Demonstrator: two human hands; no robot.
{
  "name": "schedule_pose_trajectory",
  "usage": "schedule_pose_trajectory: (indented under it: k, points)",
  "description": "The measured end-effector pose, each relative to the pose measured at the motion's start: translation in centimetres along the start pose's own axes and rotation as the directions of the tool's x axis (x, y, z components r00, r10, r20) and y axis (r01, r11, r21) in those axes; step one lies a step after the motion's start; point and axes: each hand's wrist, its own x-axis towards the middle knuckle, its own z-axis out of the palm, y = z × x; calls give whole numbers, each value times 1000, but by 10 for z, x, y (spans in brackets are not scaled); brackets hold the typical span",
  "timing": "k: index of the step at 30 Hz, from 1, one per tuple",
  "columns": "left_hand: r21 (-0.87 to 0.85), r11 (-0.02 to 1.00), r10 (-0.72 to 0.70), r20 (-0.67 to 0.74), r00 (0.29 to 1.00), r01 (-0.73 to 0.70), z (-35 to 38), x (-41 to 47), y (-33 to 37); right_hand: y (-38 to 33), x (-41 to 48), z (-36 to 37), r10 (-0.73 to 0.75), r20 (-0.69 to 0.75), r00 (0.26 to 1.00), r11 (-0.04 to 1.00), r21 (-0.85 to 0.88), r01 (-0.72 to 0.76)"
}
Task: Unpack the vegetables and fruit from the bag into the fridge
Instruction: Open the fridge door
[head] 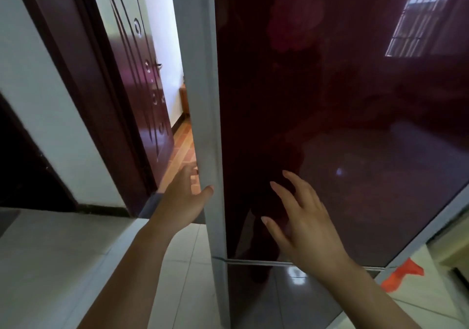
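Note:
A tall fridge fills the middle and right of the view, with a glossy dark red upper door [342, 125] and a grey side edge [203, 87]. My left hand [184, 196] curls around that grey left edge, fingers behind it and thumb on the front. My right hand [302, 217] hovers open with spread fingers just before the red door, low on it. A seam [253, 261] separates the upper door from a lower door. An orange bag [401, 275] shows partly at the lower right, behind the door's edge. No vegetables or fruit are visible.
A dark red room door [142, 75] stands open at the left, leading to a tiled passage. A white wall [50, 113] and a dark frame flank it. Pale floor tiles [63, 265] spread below my arms.

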Motion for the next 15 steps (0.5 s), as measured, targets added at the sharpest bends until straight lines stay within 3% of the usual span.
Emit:
schedule_pose_trajectory:
  k: [5, 11, 15]
  points:
    - [-90, 984, 158, 65, 985, -152, -13, 14, -5, -21, 15, 3, 88, -104, 991, 994, -54, -94]
    - [-125, 970, 219, 70, 973, -209, -11, 26, -11, -42, 31, 31, 233, 60, 971, 967, -119, -225]
    - [-143, 967, 228, 106, 968, -212, -9, 24, -24, -46, 34, 43, 256, 10, 967, 958, -135, -252]
